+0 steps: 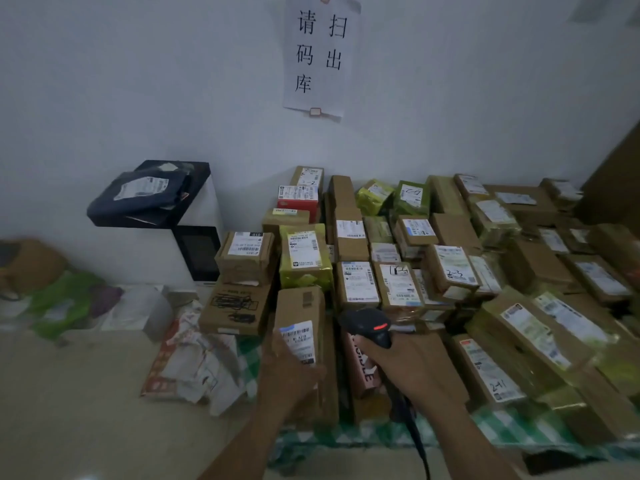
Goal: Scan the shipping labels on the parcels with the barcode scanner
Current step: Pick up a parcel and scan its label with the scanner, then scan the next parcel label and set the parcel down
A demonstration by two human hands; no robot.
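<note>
My left hand (289,370) grips a tall brown cardboard parcel (302,306) from its lower left, tilting it upright so its white shipping label (298,341) faces me. My right hand (410,367) is wrapped around a black barcode scanner (369,325), whose head shows a red light and sits just right of the held parcel's label. The scanner's cable (417,441) trails down toward me. Several more labelled parcels (398,284) in brown and yellow-green wrapping cover the surface behind and to the right.
A green-and-white checked cloth (512,429) lies under the parcels. A white machine with a dark screen (199,252) stands at the left with a dark bagged parcel (145,194) on top. Torn packaging (194,365) and bags (65,306) lie at the left. A paper sign (318,53) hangs on the wall.
</note>
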